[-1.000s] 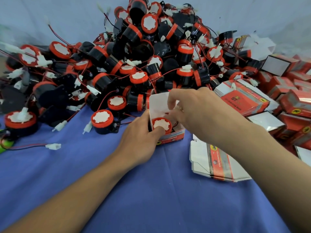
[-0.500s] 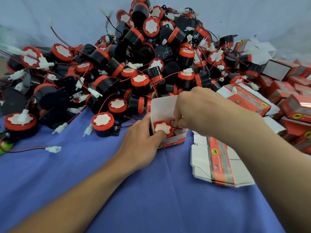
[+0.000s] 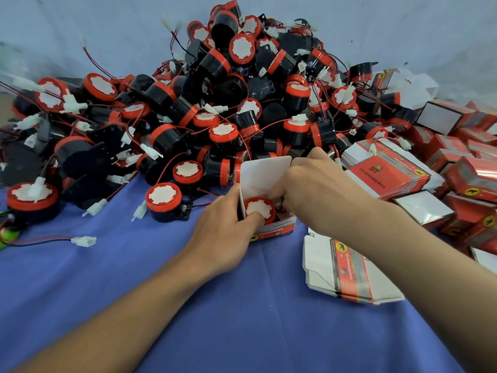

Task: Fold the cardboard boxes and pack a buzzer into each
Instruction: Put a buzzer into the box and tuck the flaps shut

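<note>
Buzzer point(image 3: 259, 208) sits face-up inside open box point(image 3: 277, 230), frame centre. Left hand point(image 3: 223, 232) grips box wall, thumb on buzzer; right hand point(image 3: 314, 189) curls into box, grasp hidden. Thin card looks light, crushable: hold by corners. Buzzer likely rigid, safe to press.

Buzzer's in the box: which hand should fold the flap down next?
Right, probably. The right hand is at the upright flap, fingers curled into the box mouth. The left hand grips the box, thumb on the buzzer, steadying it.
</note>
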